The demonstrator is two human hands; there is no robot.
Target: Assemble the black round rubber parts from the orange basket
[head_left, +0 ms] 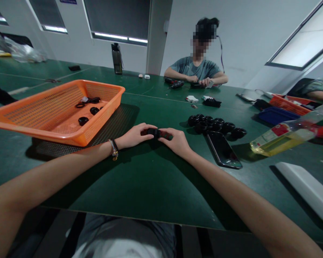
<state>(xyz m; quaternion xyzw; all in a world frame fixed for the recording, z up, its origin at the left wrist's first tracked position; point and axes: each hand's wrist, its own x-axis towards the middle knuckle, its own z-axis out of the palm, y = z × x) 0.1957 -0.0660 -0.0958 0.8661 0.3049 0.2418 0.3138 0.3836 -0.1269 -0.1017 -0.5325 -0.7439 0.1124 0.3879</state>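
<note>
Between my two hands, just above the green table [140,193], is a small black round part [153,133]; its exact kind does not show. My left hand [136,135] grips its left side between thumb and fingers. From the right, my right hand [176,140] pinches the same part with thumb and forefinger. To the right stands a cluster of several similar black round parts [218,125]. On the left, an orange basket [107,116] holds a few more black round parts [83,121] and a dark coiled cable [89,101].
A phone [223,148] lies right of my right hand, near a tilted bottle of yellow liquid [281,138] and a white box [307,190]. Across the table sits another person [196,68], by a power drill [176,84]. A dark bottle [117,59] stands at the back.
</note>
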